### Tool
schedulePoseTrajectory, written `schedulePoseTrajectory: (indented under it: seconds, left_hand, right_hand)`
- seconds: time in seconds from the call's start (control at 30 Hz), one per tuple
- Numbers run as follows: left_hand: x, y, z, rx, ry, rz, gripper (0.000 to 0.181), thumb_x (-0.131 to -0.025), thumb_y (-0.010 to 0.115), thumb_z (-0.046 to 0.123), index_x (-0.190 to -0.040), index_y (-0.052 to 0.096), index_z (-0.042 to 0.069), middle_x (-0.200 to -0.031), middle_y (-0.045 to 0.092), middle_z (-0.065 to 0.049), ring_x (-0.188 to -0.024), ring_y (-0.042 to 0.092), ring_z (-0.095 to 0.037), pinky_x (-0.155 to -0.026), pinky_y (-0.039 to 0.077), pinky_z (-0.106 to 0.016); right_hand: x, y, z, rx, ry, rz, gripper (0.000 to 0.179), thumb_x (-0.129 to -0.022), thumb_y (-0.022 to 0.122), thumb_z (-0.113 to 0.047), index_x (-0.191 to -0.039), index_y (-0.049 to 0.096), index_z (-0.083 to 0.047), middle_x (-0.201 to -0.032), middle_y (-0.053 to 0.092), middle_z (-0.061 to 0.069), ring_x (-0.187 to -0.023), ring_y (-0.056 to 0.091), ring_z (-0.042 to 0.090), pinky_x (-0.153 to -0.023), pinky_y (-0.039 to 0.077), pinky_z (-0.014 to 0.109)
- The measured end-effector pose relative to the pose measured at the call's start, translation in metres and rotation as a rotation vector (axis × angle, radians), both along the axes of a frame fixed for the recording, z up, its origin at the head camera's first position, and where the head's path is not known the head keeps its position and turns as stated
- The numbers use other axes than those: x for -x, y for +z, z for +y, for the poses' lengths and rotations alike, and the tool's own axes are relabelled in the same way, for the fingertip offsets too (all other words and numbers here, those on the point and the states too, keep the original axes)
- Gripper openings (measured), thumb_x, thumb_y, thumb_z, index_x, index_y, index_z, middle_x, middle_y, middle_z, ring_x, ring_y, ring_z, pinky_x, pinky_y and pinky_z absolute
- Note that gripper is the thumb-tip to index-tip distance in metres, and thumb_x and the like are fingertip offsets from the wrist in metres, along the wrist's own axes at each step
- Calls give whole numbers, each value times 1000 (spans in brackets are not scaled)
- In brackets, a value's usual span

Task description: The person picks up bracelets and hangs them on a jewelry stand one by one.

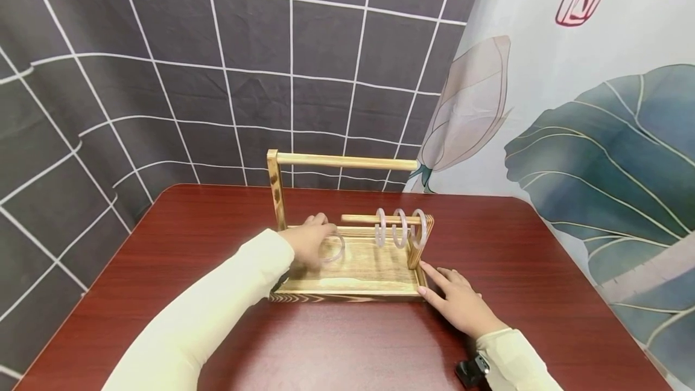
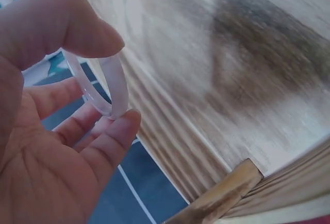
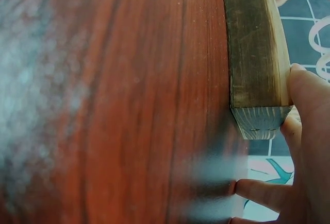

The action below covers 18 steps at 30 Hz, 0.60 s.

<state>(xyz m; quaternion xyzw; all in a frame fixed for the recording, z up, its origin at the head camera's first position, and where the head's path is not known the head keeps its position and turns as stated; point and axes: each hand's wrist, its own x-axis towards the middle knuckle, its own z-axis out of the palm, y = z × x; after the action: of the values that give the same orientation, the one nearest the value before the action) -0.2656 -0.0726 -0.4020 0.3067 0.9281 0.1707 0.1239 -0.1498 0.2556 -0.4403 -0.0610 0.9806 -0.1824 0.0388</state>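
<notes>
A wooden bangle stand [image 1: 347, 287] with a tray base sits on the table. From its left post a high bar [image 1: 347, 162] runs right; from a shorter right post a low bar [image 1: 358, 218] runs left. Three pale bangles [image 1: 400, 228] hang on the low bar. Above the tray's left part, my left hand [image 1: 311, 243] pinches another pale translucent bangle [image 2: 116, 87] between thumb and fingertips. My right hand [image 1: 461, 303] rests at the tray's front right corner, its thumb and a straight finger touching the wood, the other fingers spread near the table.
The stand is on a reddish-brown table [image 1: 347, 343]. Behind it hangs a dark cloth [image 1: 244, 101] with white grid lines, and at the right a pale curtain [image 1: 521, 168] with leaf patterns. A black device [image 1: 471, 371] is strapped at the right wrist.
</notes>
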Motion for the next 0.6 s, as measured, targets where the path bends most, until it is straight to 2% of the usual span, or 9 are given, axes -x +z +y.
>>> schedulePoseTrajectory:
  seconds: [0.1, 0.27, 0.47, 0.6]
  left_hand:
    - [0, 4, -4, -36, 29, -30, 91, -52, 82, 0, -137, 48, 6, -121, 41, -9, -113, 39, -25, -87, 49, -35]
    - [1, 7, -11, -102, 19, -21, 85, -59, 81, 3, -137, 47, 1, -120, 41, -13, -111, 39, -29, -97, 43, -41]
    - [-3, 13, -17, -172, 22, -34, 80, -59, 77, 2, -133, 49, -1, -117, 44, -19, -108, 41, -30, -99, 42, -45]
    - [-5, 14, -17, -194, 25, -26, 80, -58, 76, 2, -133, 49, 0, -117, 46, -20, -107, 42, -28, -98, 43, -44]
  right_hand:
    - [0, 0, -1, 2, 2, -1, 65, -93, 46, -60, -147, 41, -26, -139, 46, 20, -129, 38, 47, -81, 28, 83]
    - [-1, 1, -2, 4, 3, -3, 64, -93, 47, -59, -147, 41, -26, -139, 46, 20, -129, 39, 47, -81, 28, 84]
    - [0, 0, -1, -5, 5, 8, 64, -93, 47, -60, -147, 41, -27, -139, 47, 19, -129, 40, 46, -80, 29, 83]
    - [0, 0, 0, -4, 4, 2, 64, -93, 47, -60, -147, 41, -27, -139, 47, 19, -129, 40, 46, -80, 30, 83]
